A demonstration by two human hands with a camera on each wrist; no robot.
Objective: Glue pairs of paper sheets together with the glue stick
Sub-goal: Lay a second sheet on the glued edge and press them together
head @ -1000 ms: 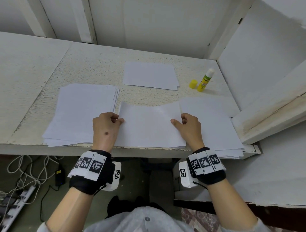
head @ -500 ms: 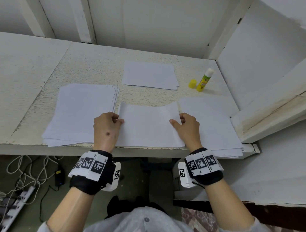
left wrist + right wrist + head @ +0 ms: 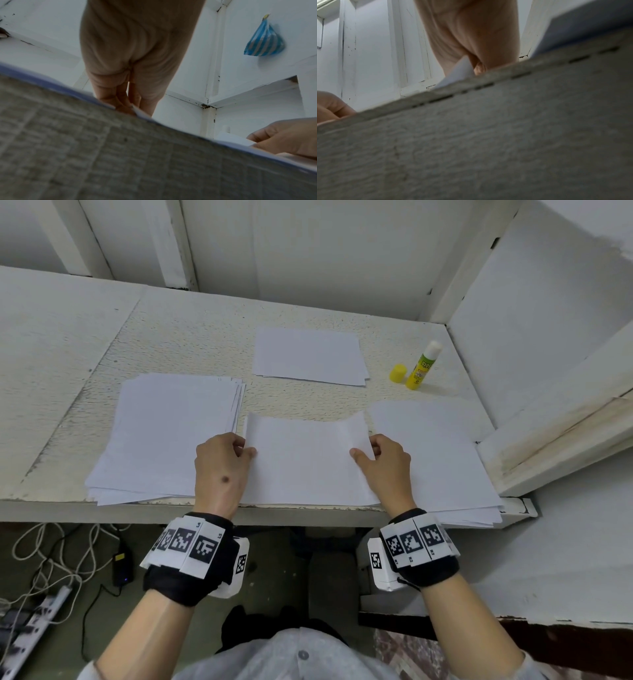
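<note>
At the near edge of the rough, pitted white table (image 3: 191,337), a paper sheet (image 3: 305,463) lies flat between both hands, its near edge about flush with the table lip. Left hand (image 3: 221,470) pinches the sheet's left edge between thumb and curled fingers; right hand (image 3: 385,465) pinches the right edge the same way, and the far right corner curls up slightly. Left of the sheet, touching it or nearly so, sits a thick fanned paper stack (image 3: 168,436); to the right a thinner stack (image 3: 435,453) overhangs the table lip. Farther back lies a small pile of sheets (image 3: 310,356), with bare textured surface between it and the held sheet. The glue stick (image 3: 423,366), a yellow-green cylinder with its white glue end exposed, lies near the right wall, long axis pointing away and slightly right; its yellow cap (image 3: 398,373) stands just beside it to the left. Walls close the table at back and right. Both wrist views show mostly the blurred table edge.
</note>
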